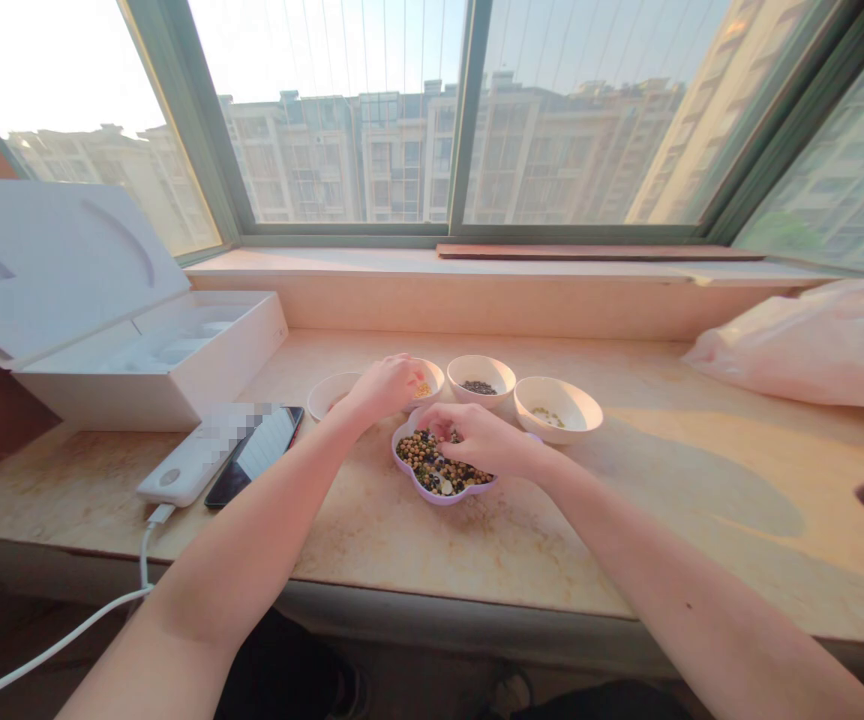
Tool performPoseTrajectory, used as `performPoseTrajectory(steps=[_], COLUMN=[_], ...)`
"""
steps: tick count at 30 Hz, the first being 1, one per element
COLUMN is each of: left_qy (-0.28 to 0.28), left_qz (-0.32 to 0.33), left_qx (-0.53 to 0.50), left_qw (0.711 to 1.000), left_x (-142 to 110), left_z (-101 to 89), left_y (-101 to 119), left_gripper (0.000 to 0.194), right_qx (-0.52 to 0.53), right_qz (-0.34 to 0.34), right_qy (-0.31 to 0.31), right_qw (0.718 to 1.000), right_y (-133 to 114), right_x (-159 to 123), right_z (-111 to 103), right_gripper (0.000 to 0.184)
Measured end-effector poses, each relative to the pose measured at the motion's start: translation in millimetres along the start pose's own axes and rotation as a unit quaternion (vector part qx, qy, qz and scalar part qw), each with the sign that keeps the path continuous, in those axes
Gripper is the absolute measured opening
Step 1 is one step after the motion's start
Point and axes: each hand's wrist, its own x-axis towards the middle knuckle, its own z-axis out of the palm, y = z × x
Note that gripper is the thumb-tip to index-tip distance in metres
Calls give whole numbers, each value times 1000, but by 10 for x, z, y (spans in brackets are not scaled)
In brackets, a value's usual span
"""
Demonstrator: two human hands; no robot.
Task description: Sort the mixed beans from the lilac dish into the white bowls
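Note:
A purple scalloped dish (443,497) holds a mix of tan and dark beans (421,455) with a few pale pieces. My right hand (469,437) reaches into this dish, its fingers curled down at the beans; whatever is between the fingertips is hidden. My left hand (391,385) is over a white bowl (436,378) with yellowish grains, fingertips bent toward its inside and partly hidden. Beside it stands another white bowl (319,397), mostly covered by my left hand and wrist. To the right are a white bowl (481,366) of dark beans and one (578,412) with a few pale greenish pieces.
An open white box (229,345) stands at the left. Near it lie a white power bank (184,470) with a cable (64,640) and a black phone (259,450). A plastic bag (814,345) sits at the right. The counter's front edge (477,597) runs below my forearms.

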Motion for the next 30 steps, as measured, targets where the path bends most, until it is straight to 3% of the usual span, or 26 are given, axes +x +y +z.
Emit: performPoseTrajectory(steps=[16,25,30], left_qy=[0,2,-45], left_qz=[0,63,99], left_qx=[13,-12,-7], left_qw=[1000,998,994], left_x=[-30,-69,-113], left_z=[-55,-105,-137], left_y=[71,180,322], left_gripper=[21,22,30], right_qx=[105,37,-66], right_qz=[9,14,80], right_qy=[34,89,170], right_qw=[994,995,980], right_y=[42,74,125], right_x=[-25,-91,-181], right_z=[-11,-223,-461], right_gripper=[19,26,25])
